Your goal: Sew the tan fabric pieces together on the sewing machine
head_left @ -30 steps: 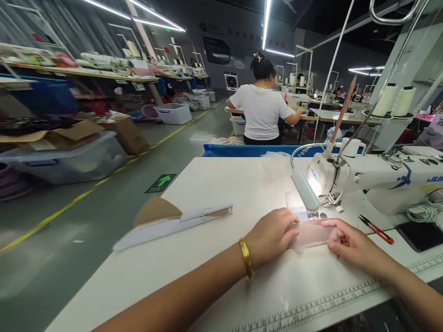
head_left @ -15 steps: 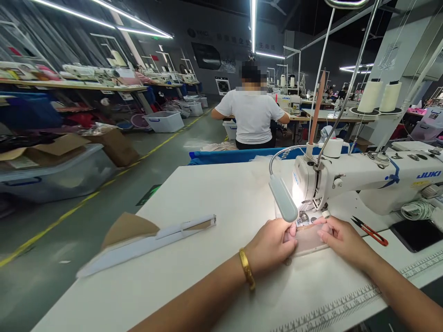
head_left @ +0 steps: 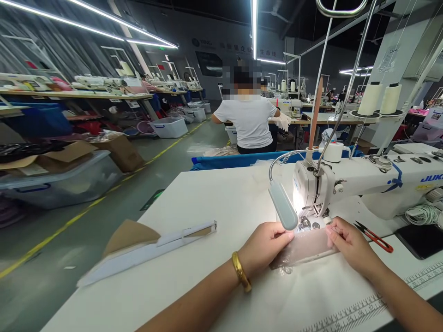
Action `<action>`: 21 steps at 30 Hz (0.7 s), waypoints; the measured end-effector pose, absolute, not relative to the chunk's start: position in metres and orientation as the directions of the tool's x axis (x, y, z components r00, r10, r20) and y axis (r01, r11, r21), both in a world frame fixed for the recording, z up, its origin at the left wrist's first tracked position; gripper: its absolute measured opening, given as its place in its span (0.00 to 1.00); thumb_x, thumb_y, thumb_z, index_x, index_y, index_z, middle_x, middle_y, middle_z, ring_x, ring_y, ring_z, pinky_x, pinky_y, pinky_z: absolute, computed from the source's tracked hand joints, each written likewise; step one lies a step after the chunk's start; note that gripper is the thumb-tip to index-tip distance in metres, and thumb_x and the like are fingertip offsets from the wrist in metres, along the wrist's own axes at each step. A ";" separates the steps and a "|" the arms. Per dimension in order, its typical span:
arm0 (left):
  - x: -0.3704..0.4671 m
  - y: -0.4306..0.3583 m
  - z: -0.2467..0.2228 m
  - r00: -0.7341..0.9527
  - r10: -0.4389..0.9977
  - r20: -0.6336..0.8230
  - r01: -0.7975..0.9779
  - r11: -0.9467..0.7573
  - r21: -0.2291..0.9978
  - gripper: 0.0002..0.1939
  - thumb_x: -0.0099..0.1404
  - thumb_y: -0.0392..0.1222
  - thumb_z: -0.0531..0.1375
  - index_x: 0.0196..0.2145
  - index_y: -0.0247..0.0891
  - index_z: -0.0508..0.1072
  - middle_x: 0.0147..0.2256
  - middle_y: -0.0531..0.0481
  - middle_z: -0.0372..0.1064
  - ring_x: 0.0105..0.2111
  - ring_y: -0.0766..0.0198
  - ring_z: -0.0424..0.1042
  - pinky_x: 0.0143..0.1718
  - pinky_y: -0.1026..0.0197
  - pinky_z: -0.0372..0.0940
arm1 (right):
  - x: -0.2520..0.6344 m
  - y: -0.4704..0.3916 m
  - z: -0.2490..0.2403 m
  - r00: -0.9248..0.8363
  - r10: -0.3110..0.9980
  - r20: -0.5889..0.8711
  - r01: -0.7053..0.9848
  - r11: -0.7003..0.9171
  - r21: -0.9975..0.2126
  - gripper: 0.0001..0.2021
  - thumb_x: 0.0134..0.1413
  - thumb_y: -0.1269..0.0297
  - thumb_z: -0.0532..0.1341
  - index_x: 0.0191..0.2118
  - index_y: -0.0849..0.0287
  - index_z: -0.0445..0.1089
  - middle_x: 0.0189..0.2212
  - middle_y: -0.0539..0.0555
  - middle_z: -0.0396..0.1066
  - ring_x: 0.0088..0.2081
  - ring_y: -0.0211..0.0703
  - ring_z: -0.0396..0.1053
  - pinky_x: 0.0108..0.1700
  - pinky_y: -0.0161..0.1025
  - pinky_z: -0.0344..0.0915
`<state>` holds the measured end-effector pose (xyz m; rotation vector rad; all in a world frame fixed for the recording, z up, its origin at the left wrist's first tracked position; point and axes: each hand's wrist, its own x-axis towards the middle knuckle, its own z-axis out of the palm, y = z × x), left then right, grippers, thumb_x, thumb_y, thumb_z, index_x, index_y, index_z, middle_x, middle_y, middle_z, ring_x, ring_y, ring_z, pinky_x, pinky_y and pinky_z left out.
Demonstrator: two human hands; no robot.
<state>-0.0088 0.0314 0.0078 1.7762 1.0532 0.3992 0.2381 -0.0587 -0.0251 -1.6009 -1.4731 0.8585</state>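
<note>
A strip of pale pink, sheer-looking fabric (head_left: 308,246) is stretched between my two hands, just in front of the needle area of the white sewing machine (head_left: 349,177). My left hand (head_left: 265,244), with a gold bracelet at the wrist, pinches its left end between thumb and fingers. At the other end, my right hand (head_left: 348,242) has the upper corner pinched in its fingertips. The grey-green lamp head (head_left: 283,205) hangs over the left end and lights the spot. Small clear loops show under the fabric's lower left edge.
Red thread snips (head_left: 375,237) and a black phone (head_left: 420,240) lie right of my right hand. A folded paper and card piece (head_left: 145,249) rests on the table's left. A printed ruler (head_left: 367,304) runs along the front edge. Ahead sits a person in a white shirt (head_left: 247,120).
My hands have drawn apart and the fabric strip now shows wider between them. The left hand moved slightly left, the right slightly right. The view has shifted a little.
</note>
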 end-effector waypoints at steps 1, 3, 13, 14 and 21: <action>-0.009 0.031 0.008 0.565 0.804 -0.186 0.467 -0.125 0.875 0.15 0.59 0.53 0.56 0.23 0.40 0.66 0.24 0.53 0.62 0.28 0.62 0.63 0.30 0.60 0.58 | 0.238 -0.059 -0.025 0.109 0.994 0.026 0.463 -0.027 -0.886 0.18 0.70 0.49 0.54 0.30 0.53 0.60 0.26 0.46 0.61 0.29 0.41 0.55 0.34 0.38 0.53; -0.009 0.032 0.009 0.566 0.805 -0.176 0.454 -0.127 0.882 0.15 0.58 0.53 0.56 0.23 0.40 0.66 0.25 0.52 0.64 0.29 0.61 0.64 0.32 0.60 0.60 | 0.238 -0.058 -0.025 0.123 0.992 0.027 0.450 -0.031 -0.893 0.19 0.70 0.48 0.55 0.30 0.53 0.60 0.25 0.46 0.60 0.29 0.41 0.54 0.33 0.38 0.52; -0.008 0.028 0.013 0.594 0.787 -0.167 0.434 -0.139 0.890 0.15 0.59 0.53 0.56 0.22 0.40 0.65 0.25 0.52 0.64 0.29 0.60 0.65 0.33 0.60 0.60 | 0.239 -0.055 -0.026 0.175 0.984 0.040 0.398 -0.033 -0.917 0.18 0.66 0.46 0.58 0.32 0.53 0.62 0.26 0.47 0.66 0.26 0.40 0.55 0.30 0.37 0.53; -0.008 0.028 0.013 0.600 0.783 -0.164 0.431 -0.143 0.891 0.15 0.59 0.52 0.56 0.22 0.40 0.64 0.25 0.52 0.63 0.29 0.61 0.64 0.33 0.60 0.59 | 0.239 -0.054 -0.026 0.177 0.984 0.036 0.386 -0.036 -0.922 0.18 0.66 0.46 0.58 0.31 0.53 0.62 0.25 0.47 0.65 0.26 0.40 0.54 0.30 0.37 0.53; -0.006 0.026 0.016 0.612 0.786 -0.086 0.434 -0.242 0.868 0.16 0.61 0.51 0.54 0.21 0.41 0.57 0.24 0.54 0.56 0.27 0.63 0.58 0.31 0.60 0.55 | 0.242 -0.051 -0.026 0.190 0.980 0.061 0.333 -0.006 -0.943 0.19 0.66 0.47 0.58 0.28 0.54 0.60 0.23 0.45 0.60 0.28 0.40 0.55 0.33 0.37 0.55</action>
